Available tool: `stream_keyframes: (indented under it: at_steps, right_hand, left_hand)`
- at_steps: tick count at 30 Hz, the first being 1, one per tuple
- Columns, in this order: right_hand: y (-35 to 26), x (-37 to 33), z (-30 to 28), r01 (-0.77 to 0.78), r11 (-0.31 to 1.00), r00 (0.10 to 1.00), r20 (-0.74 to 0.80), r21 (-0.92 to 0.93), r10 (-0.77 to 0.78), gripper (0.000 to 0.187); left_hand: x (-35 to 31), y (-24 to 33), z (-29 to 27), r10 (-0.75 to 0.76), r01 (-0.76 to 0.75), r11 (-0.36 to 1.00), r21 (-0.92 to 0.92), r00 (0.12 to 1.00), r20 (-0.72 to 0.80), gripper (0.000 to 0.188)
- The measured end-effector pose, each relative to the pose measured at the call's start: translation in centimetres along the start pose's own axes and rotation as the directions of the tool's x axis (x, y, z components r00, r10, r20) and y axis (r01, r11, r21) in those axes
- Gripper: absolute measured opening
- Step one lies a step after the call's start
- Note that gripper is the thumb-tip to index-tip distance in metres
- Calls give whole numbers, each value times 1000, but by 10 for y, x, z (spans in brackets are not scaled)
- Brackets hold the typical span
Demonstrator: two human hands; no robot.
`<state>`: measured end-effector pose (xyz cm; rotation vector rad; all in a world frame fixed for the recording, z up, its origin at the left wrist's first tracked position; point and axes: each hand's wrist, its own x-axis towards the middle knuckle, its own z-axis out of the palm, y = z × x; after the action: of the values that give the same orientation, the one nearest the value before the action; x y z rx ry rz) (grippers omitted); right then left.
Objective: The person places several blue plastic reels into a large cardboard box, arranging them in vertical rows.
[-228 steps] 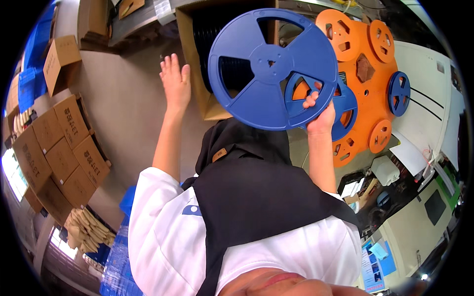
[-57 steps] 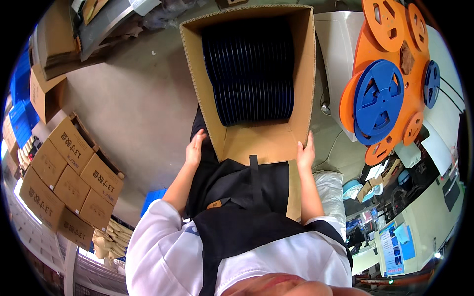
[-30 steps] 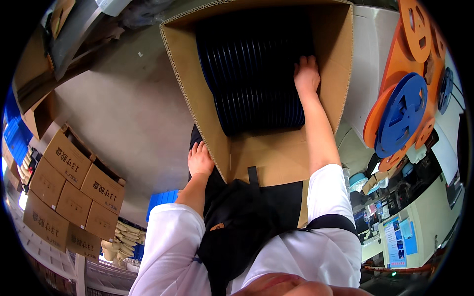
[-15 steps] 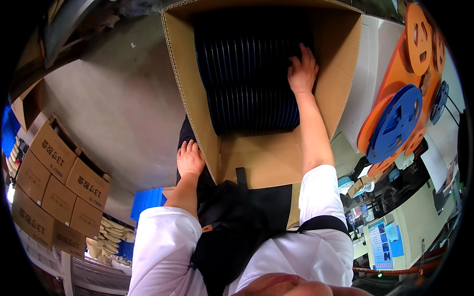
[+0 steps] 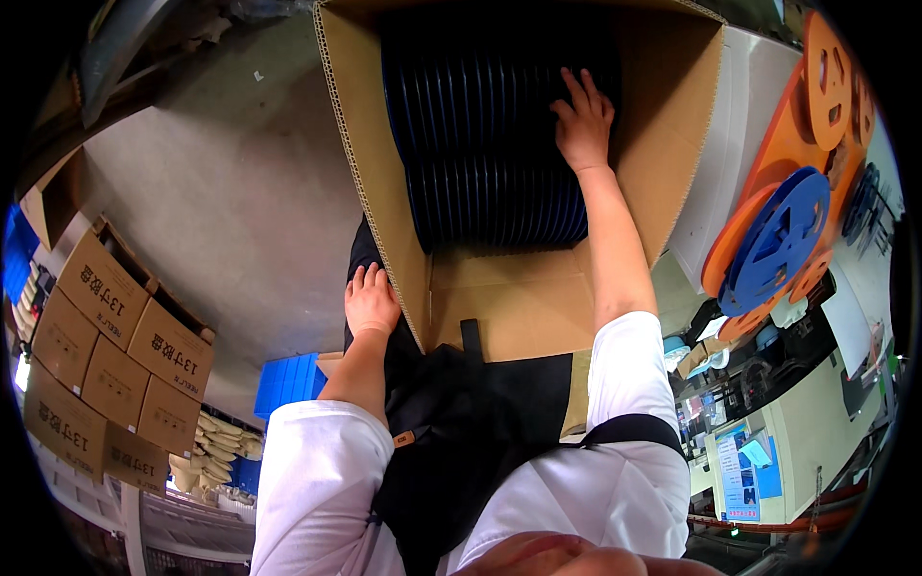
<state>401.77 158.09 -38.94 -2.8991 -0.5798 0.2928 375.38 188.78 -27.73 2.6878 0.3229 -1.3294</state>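
In front of me a large cardboard box (image 5: 509, 298) stands with its open side toward me. Two rows of dark plastic reels (image 5: 495, 197) are packed upright side by side in it, their rims showing as ridges. My right hand (image 5: 584, 123) reaches inside at the right end of the far row. Its fingers are spread over the reels, with nothing seen in their grasp; whether they touch is hard to make out in the dark. My left hand (image 5: 372, 300) lies with fingers stretched beside the box's near left edge, over my dark-clothed leg.
Stacked cardboard cartons (image 5: 115, 374) stand at the left, near a blue bin (image 5: 288, 384). To the right is a machine with orange plates (image 5: 764, 173) and a blue reel (image 5: 776, 240). A pale cabinet (image 5: 802, 442) is at the lower right. Grey floor (image 5: 240, 192) stretches left of the box.
My right hand has shifted slightly away from me and to the left, its fingers more spread. The box sits marginally higher in view. My left hand has barely moved.
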Motion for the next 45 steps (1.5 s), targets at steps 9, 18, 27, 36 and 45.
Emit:
stream_keyframes:
  at_steps: [9,18,27,36,45]
  right_hand:
    - [-14,5,2,-18,997,998,-51,79,23,8]
    - [-30,9,-4,21,996,999,-49,91,-17,10]
    - [-43,7,15,59,989,983,-180,138,-34,13]
    - [-58,13,3,7,990,999,-36,139,-2,11]
    - [-65,11,25,143,989,981,-140,47,-136,14]
  left_hand:
    - [0,-1,-1,-6,6,1000,1,1000,4,29]
    - [0,-1,1,-15,15,1000,-2,1000,12,30]
    - [-1,-2,-1,-4,4,1000,0,1000,-6,29]
    - [-2,-2,1,-1,1,1000,-6,1000,-31,28]
    - [-1,-2,1,1,-1,1000,-6,1000,-17,29]
